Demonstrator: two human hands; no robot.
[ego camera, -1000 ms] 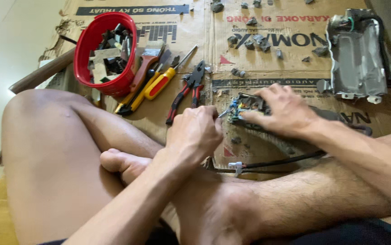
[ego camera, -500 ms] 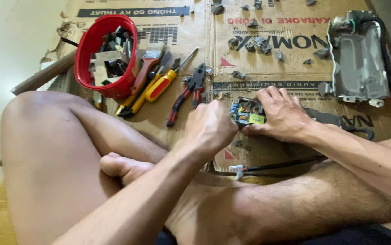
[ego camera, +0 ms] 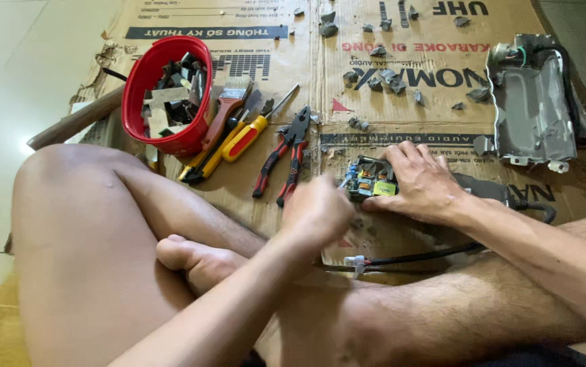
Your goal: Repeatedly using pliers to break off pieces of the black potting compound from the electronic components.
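Note:
A small circuit board with blue and yellow parts lies on flattened cardboard on the floor. My right hand presses down on it from the right, fingers spread over its edge. My left hand is a blurred fist just left of the board; whether it holds anything is hidden. A black cable with a white tie runs under my right forearm. I sit cross-legged, my bare knee and foot in front.
Red-handled pliers, a yellow-and-red screwdriver and a paintbrush lie left of the board. A red bucket holds scrap pieces. A grey metal casing sits at the right. Several small grey bits dot the cardboard. A wooden stick lies at the left.
My left hand has moved up and right towards the board, in a blur. My right hand has slid onto the board's right side, baring its blue and yellow parts.

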